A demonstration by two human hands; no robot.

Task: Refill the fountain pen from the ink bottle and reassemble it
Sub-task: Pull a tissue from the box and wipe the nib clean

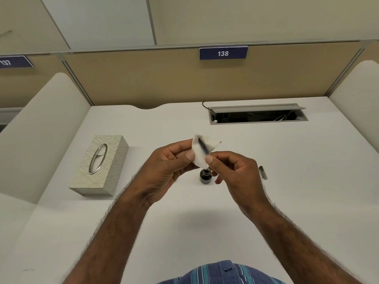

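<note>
My left hand (168,167) holds a folded white tissue (202,154) above the desk, thumb pressed on its front. My right hand (229,171) pinches the rear end of the dark pen section with its converter (203,147), whose nib end lies tucked into the tissue. Just below both hands the small dark ink bottle (205,176) stands open on the white desk. A silver pen part (263,172) lies on the desk to the right of my right hand.
A patterned tissue box (102,167) with an oval metal opening stands at the left. An open cable tray (257,115) is set into the desk at the back right. Partition walls enclose the desk (184,222) on three sides.
</note>
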